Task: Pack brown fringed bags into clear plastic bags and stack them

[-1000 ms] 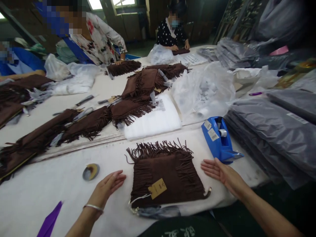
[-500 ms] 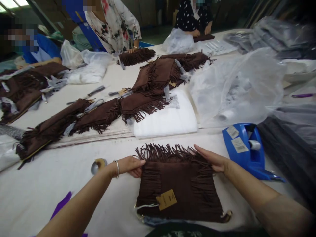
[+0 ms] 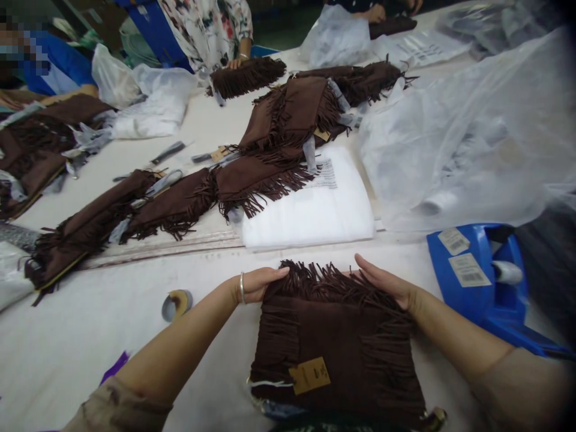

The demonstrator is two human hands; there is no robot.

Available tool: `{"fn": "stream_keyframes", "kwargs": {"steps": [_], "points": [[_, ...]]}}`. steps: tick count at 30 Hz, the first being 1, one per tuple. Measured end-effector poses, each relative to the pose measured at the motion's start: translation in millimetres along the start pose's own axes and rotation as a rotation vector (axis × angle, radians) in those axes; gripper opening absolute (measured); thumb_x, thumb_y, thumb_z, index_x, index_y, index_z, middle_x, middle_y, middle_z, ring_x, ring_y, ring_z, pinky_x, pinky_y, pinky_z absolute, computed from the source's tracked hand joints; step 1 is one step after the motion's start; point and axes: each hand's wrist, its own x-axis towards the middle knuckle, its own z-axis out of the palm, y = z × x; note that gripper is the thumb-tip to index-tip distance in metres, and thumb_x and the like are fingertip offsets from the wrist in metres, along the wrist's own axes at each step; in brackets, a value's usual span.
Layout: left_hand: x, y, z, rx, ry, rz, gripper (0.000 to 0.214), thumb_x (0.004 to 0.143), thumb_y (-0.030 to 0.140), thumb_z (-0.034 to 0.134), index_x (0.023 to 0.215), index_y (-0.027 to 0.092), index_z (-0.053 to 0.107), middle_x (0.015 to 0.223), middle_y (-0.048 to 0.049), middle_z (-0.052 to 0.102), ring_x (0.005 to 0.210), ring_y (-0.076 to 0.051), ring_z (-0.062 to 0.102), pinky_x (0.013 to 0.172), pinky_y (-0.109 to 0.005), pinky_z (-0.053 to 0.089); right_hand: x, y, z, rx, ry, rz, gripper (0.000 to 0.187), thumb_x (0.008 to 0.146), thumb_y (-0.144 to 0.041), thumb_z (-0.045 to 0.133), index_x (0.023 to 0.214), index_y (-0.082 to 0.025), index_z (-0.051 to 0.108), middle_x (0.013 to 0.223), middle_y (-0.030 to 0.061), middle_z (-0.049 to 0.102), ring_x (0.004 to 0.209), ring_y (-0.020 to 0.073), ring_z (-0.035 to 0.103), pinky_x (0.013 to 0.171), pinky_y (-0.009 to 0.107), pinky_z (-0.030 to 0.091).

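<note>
A dark brown fringed bag (image 3: pixel 330 327) lies flat on the table before me, with a tan hang tag (image 3: pixel 310 375) on a white string. At its upper left corner my left hand (image 3: pixel 257 284) is closed, thumb over the fringe and fingers partly hidden beneath. My right hand (image 3: pixel 389 283) rests against the fringe at the upper right corner. Its visible fingers are stretched out, and its lower part is hidden by the strands. The top fringe (image 3: pixel 324 277) is bunched between both hands. A metal zip end (image 3: pixel 435 419) shows at the bag's lower right.
A blue tape dispenser (image 3: pixel 477 282) stands to the right, a tape roll (image 3: pixel 177 305) to the left. Beyond are white folded packaging (image 3: pixel 310 222), more fringed bags (image 3: pixel 288 120) and a large clear plastic bag (image 3: pixel 450 138). Co-workers are across the table; one person's hand (image 3: pixel 236 62) touches a fringed bag.
My left hand has moved right and up, from the bag's side edge onto its fringe. The top left strands are gathered inward. The camera view has shifted slightly.
</note>
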Motion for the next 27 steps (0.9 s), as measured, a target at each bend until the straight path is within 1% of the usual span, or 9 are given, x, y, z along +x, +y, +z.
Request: {"fn": "stream_keyframes", "kwargs": {"steps": [4, 7, 11, 15, 18, 20, 23, 25, 27], "points": [[28.0, 12.2, 5.7, 0.014, -0.094, -0.04, 0.044, 0.087, 0.045, 0.05, 0.104, 0.007, 0.063, 0.105, -0.0138, 0.068, 0.1, -0.021, 0.063, 0.101, -0.034, 0.039, 5.7, 0.3, -2.1, -0.076, -0.019, -0.027, 0.065, 0.09, -0.06, 0.023, 0.119, -0.012, 0.055, 0.111, 0.0119, 0.066, 0.103, 0.0236, 0.062, 0.101, 0.039, 0.04], [32.0, 20.8, 17.6, 0.12, -0.134, -0.004, 0.049, 0.086, 0.05, 0.048, 0.107, 0.008, 0.063, 0.107, -0.013, 0.067, 0.101, -0.023, 0.062, 0.101, -0.037, 0.04, -2.1, -4.6, 0.2, -0.18, -0.024, -0.068, 0.066, 0.09, -0.06, 0.019, 0.125, -0.014, 0.052, 0.118, 0.0111, 0.062, 0.109, 0.0247, 0.058, 0.103, 0.042, 0.036], [4.9, 27.0, 47.4, 0.645, -0.17, 0.221, 0.047, 0.088, 0.048, 0.047, 0.123, 0.018, 0.054, 0.127, -0.0064, 0.057, 0.118, -0.023, 0.051, 0.106, -0.038, 0.035, -28.0, -10.5, 20.7, -0.664, -0.034, -0.198, 0.053, 0.092, -0.052, 0.029, 0.132, -0.021, 0.046, 0.131, 0.0061, 0.054, 0.123, 0.0239, 0.046, 0.109, 0.043, 0.027], [-28.8, -1.2, 73.7, 1.232, -0.126, 0.451, 0.057, 0.086, 0.042, 0.054, 0.137, 0.025, 0.036, 0.143, -0.0055, 0.039, 0.132, -0.023, 0.034, 0.113, -0.041, 0.021, -44.7, 24.5, 43.7, -1.315, 0.016, -0.302, 0.051, 0.091, -0.043, 0.043, 0.139, -0.029, 0.034, 0.141, 0.0033, 0.041, 0.131, 0.0227, 0.034, 0.111, 0.046, 0.021], [-40.9, -40.4, 80.9, 1.472, -0.055, 0.58, 0.067, 0.083, 0.043, 0.057, 0.14, 0.022, 0.028, 0.148, -0.0091, 0.027, 0.138, -0.026, 0.017, 0.114, -0.048, 0.011, -49.9, 76.1, 52.8, -1.529, 0.114, -0.423, 0.064, 0.086, -0.044, 0.05, 0.143, -0.027, 0.024, 0.149, 0.0061, 0.026, 0.137, 0.0244, 0.02, 0.112, 0.049, 0.017], [-45.5, -62.8, 83.3, 1.556, -0.031, 0.615, 0.063, 0.085, 0.044, 0.054, 0.139, 0.022, 0.03, 0.147, -0.0094, 0.03, 0.139, -0.026, 0.014, 0.114, -0.05, 0.011, -57.9, 106.7, 57.2, -1.556, 0.109, -0.455, 0.065, 0.086, -0.043, 0.051, 0.142, -0.026, 0.025, 0.148, 0.0072, 0.027, 0.138, 0.024, 0.019, 0.112, 0.048, 0.018], [-54.8, -79.0, 89.0, 1.567, 0.002, 0.68, 0.055, 0.086, 0.042, 0.053, 0.136, 0.022, 0.037, 0.141, -0.0099, 0.04, 0.136, -0.025, 0.025, 0.114, -0.049, 0.016, -79.7, 129.9, 58.3, -1.456, 0.086, -0.527, 0.05, 0.089, -0.039, 0.046, 0.137, -0.027, 0.037, 0.141, 0.0066, 0.041, 0.134, 0.0229, 0.03, 0.111, 0.047, 0.022], [-62.5, -76.7, 92.5, 1.493, 0.009, 0.745, 0.045, 0.087, 0.036, 0.053, 0.129, 0.023, 0.046, 0.134, -0.0085, 0.05, 0.131, -0.023, 0.036, 0.113, -0.045, 0.022, -95.1, 128.8, 49.3, -1.231, 0.241, -0.722, 0.043, 0.092, -0.04, 0.037, 0.131, -0.025, 0.047, 0.135, 0.007, 0.049, 0.13, 0.0242, 0.037, 0.111, 0.048, 0.024], [-67.5, -65.8, 91.9, 1.355, 0.056, 0.833, 0.032, 0.09, 0.029, 0.049, 0.12, 0.024, 0.056, 0.126, -0.0063, 0.058, 0.125, -0.021, 0.045, 0.112, -0.044, 0.026, -105.1, 117.9, 31.4, -0.897, 0.49, -0.987, 0.042, 0.094, -0.04, 0.028, 0.125, -0.024, 0.053, 0.13, 0.0065, 0.055, 0.125, 0.0247, 0.043, 0.11, 0.049, 0.025]]}}
